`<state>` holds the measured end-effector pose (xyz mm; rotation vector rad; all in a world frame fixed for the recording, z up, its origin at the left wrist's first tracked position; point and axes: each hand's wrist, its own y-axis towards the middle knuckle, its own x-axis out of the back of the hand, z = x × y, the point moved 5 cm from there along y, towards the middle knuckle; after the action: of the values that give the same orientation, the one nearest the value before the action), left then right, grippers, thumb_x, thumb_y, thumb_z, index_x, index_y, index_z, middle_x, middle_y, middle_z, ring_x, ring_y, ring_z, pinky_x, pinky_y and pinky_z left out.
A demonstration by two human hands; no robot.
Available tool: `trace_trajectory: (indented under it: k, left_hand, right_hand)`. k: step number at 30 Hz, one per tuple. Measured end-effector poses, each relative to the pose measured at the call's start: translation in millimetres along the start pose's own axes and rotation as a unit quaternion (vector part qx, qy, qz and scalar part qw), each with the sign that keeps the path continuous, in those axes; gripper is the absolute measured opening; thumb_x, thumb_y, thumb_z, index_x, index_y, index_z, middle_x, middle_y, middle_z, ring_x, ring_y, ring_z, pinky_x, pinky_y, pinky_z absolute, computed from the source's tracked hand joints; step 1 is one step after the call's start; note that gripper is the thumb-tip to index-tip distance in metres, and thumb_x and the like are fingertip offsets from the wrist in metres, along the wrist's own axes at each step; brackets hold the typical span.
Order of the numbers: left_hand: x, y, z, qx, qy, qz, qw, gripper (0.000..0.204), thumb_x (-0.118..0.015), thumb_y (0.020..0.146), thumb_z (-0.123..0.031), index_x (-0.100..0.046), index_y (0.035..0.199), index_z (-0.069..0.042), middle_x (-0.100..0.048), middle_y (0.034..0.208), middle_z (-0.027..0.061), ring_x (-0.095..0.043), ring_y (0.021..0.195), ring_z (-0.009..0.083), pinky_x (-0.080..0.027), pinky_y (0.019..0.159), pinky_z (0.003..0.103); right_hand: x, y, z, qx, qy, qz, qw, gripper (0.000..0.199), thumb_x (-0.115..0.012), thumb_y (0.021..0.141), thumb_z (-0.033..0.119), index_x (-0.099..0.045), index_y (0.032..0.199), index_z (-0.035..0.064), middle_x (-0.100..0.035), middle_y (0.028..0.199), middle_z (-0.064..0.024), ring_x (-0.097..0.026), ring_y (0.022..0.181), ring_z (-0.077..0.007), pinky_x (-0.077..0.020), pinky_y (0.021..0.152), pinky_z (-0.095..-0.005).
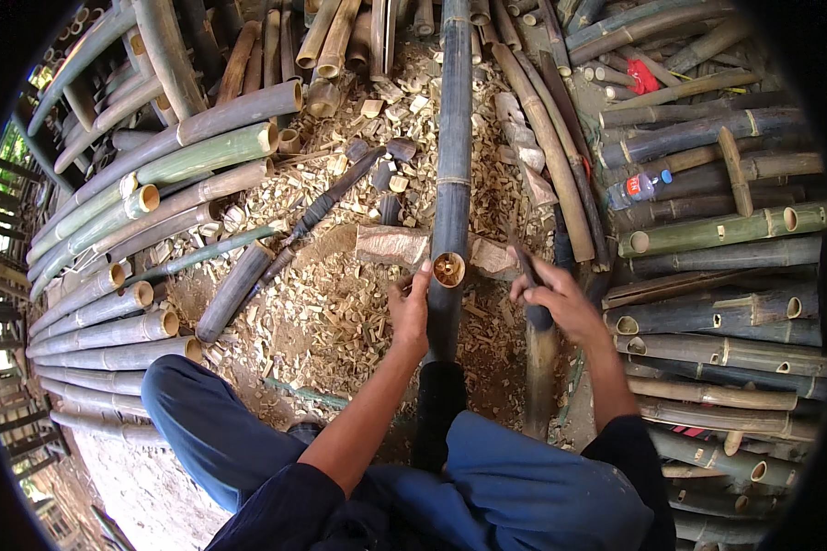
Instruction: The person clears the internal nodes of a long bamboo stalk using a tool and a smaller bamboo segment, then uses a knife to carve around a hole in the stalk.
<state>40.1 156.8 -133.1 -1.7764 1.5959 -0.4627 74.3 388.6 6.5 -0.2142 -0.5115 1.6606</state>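
A long dark bamboo pole (454,138) runs away from me between my legs. Near its close end a round hole (447,269) is cut into the upper side, with pale fragments inside. My left hand (410,309) is beside the hole, its thumb against the pole and its fingers apart, partly curled. To the right of the pole, my right hand (560,296) is closed around a narrow dark hand tool (526,264), whose exact kind I cannot make out. Rough wooden blocks, one on the left (392,246) and one on the right (492,258), flank the pole.
Wood chips (322,308) cover the ground. A dark-wrapped stick (326,204) and a short bamboo piece (233,292) lie on the left. Bamboo poles are stacked at left (110,358) and right (726,347). A plastic bottle (639,189) and red cloth (642,77) rest among those right.
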Motion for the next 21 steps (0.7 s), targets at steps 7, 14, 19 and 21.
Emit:
trace_trajectory:
  k: [7, 14, 19, 21]
  left_hand:
    - [-42.9, -1.1, 3.9, -0.049, 0.056, -0.073, 0.995, 0.095, -0.077, 0.082, -0.069, -0.040, 0.129, 0.005, -0.054, 0.121, 0.0218, -0.054, 0.114, 0.0322, -0.041, 0.106, 0.043]
    - [-40.9, 4.9, 6.2, -0.055, 0.105, -0.088, 0.989, 0.095, -0.091, 0.074, -0.057, -0.037, 0.124, 0.004, -0.050, 0.118, 0.0212, -0.055, 0.108, 0.0294, -0.047, 0.097, 0.043]
    - [-40.2, 8.2, 7.2, -0.060, 0.123, -0.104, 0.985, 0.103, -0.093, 0.072, -0.055, -0.034, 0.129, 0.007, -0.051, 0.125, 0.0281, -0.055, 0.114, 0.0344, -0.046, 0.101, 0.045]
    - [-41.4, 8.7, 6.0, -0.063, 0.142, -0.106, 0.982, 0.108, -0.093, 0.071, -0.054, -0.032, 0.133, 0.010, -0.050, 0.128, 0.0311, -0.055, 0.116, 0.0363, -0.045, 0.103, 0.045]
  right_hand:
    - [-12.7, 37.3, 52.6, 0.258, -0.777, -0.026, 0.574, 0.040, -0.066, 0.090, 0.015, -0.071, 0.130, 0.0168, -0.068, 0.106, -0.0077, -0.054, 0.117, -0.0251, -0.0350, 0.108, -0.0449]
    - [-34.9, 49.2, 50.7, 0.247, -0.840, -0.013, 0.483, 0.032, -0.065, 0.093, 0.019, -0.072, 0.122, 0.0078, -0.069, 0.111, -0.0102, -0.054, 0.121, -0.0261, -0.0318, 0.113, -0.0487]
    - [-36.7, 44.7, 43.9, 0.240, -0.841, -0.015, 0.484, 0.032, -0.066, 0.093, 0.019, -0.072, 0.122, 0.0074, -0.069, 0.111, -0.0095, -0.054, 0.122, -0.0256, -0.0309, 0.114, -0.0496]
    - [-32.8, 48.3, 41.1, 0.231, -0.836, -0.001, 0.498, 0.031, -0.066, 0.093, 0.018, -0.072, 0.122, 0.0079, -0.069, 0.110, -0.0090, -0.054, 0.121, -0.0256, -0.0305, 0.114, -0.0500]
